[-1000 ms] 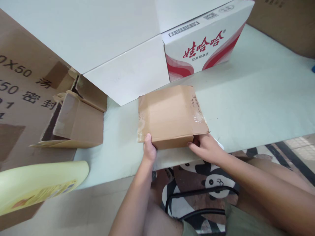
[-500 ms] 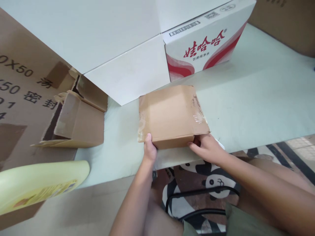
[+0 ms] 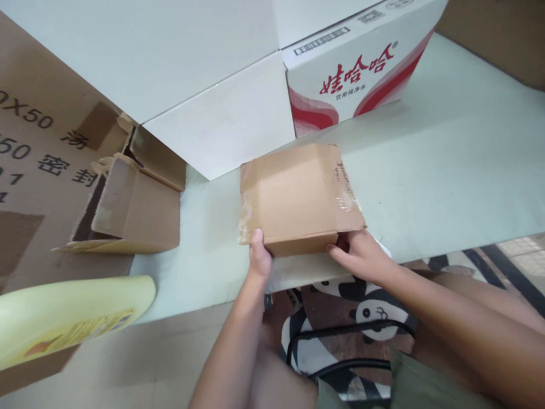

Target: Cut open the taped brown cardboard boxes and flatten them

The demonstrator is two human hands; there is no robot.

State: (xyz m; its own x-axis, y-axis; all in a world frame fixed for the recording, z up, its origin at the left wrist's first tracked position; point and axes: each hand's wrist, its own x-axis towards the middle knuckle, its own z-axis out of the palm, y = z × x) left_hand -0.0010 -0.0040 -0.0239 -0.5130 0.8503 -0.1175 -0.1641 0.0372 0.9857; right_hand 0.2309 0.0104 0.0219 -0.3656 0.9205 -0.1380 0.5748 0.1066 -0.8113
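Observation:
A small brown cardboard box [image 3: 298, 193] lies on the pale cloth-covered table near its front edge. Its side flaps stick out left and right, with clear tape and some dark print on the right one. My left hand [image 3: 259, 255] grips the near left corner, thumb up against the flap and the other fingers hidden underneath. At the near right corner, my right hand [image 3: 360, 253] holds the box from below the right flap. Its thumb points along the front side, while its fingertips are out of sight. Something white peeks out beside the right wrist.
Large white boxes [image 3: 221, 125] and a red-and-white water carton [image 3: 361, 79] stand behind. Open cardboard boxes [image 3: 136, 204] are on the left, beside a big printed carton [image 3: 29, 165]. A yellow bottle [image 3: 85, 312] juts in at lower left. Below is a panda-print seat [image 3: 378, 318].
The view has shifted very slightly. Both hands keep their hold on the cardboard box, which stays in nearly the same place.

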